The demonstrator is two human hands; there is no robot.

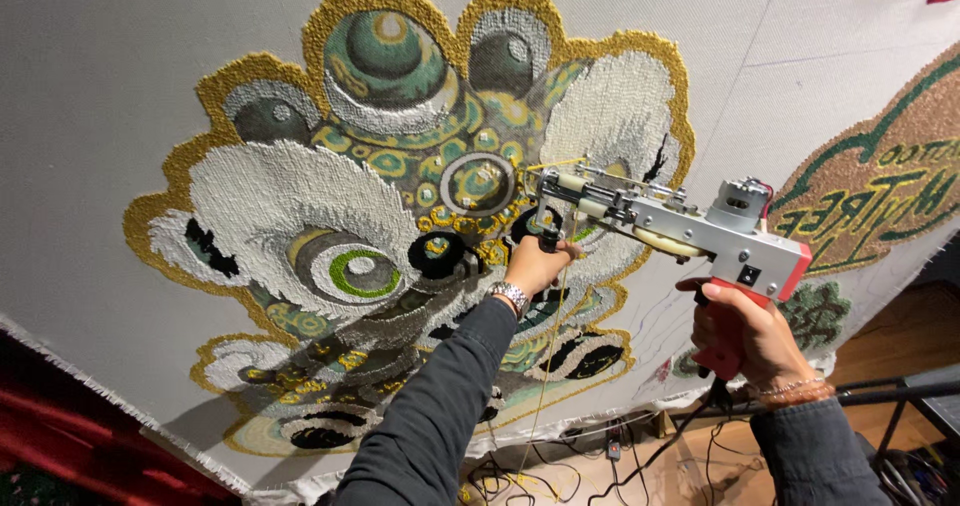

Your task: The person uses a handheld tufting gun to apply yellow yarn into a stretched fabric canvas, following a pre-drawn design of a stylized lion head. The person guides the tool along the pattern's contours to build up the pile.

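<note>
Your fingers are curled tight on both sides: your left hand (pixel 537 263) wraps the black front handle (pixel 548 238) of the tufting gun (pixel 670 221), and your right hand (pixel 745 328) grips the red pistol grip (pixel 728 351) at the back, index finger lying along the top of it. Between them the gun's silver body tilts down toward the right, its needle end (pixel 545 181) pressed against the stretched grey backing cloth (pixel 120 76) (whether the tip is through the cloth is hard to see). A yellow yarn (pixel 545 366) hangs from the gun past your left wrist, which carries a metal watch (pixel 510 294); beaded bracelets (pixel 790 391) circle your right wrist. The gun sits near the cloth's centre, over the right part of a large tufted lion-head design (pixel 380 196) in white, green, gold and black. A second tufted piece (pixel 880 191) lies toward the cloth's right edge. Below the bottom edge, black cables (pixel 640 461) sprawl on the floor.
</note>
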